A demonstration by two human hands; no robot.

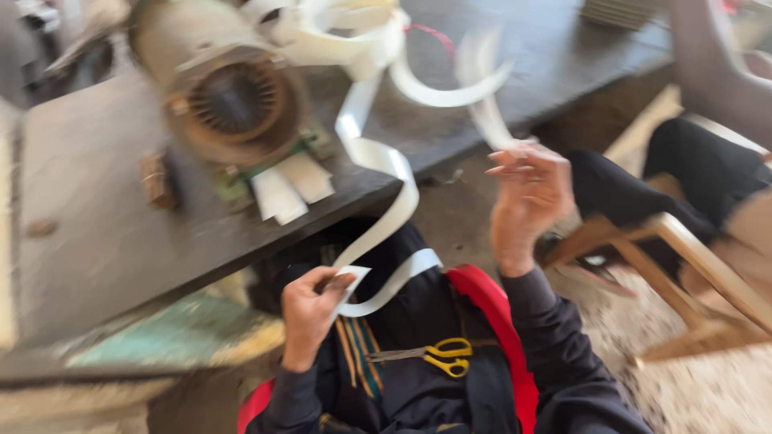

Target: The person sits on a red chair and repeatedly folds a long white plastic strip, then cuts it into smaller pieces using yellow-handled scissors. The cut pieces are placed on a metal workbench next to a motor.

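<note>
White tape (pixel 384 210), a long flat strip of it, is the thing in play, and it runs a wild course: it starts in a tangle of loops at the far edge of the tabletop (pixel 96 233), drops over the near edge, and hangs down into the person's lap. The left hand (pixel 310 313) has the loose lower end pinched between thumb and fingers, just below the tabletop's near edge, with the strip curling back on itself beside that hand. Up goes the right hand (pixel 527 197), raised off the tabletop's right side, fingers bunched and closed on another stretch of the same tape, which arcs away from it toward the far-edge tangle. That hand is smeared by motion, so the exact grip is hard to read, but the strip does meet its fingertips.

On the tabletop, near the far edge, lies a motor stator (pixel 225 92), a round metal housing on its side with its slotted core facing the camera. Pale paper strips (pixel 291 189) poke out from under it toward the near edge, and a small brown block (pixel 155 181) sits just to its left.

Down in the lap, yellow-handled scissors (pixel 438 356) rest on the dark clothing, between the two forearms, touched by neither hand. A red strap (pixel 490 317) runs past them. To the right, off the tabletop, a wooden chair frame (pixel 683 257) stands on the floor with another person's dark-trousered leg (pixel 700 173) above it.
</note>
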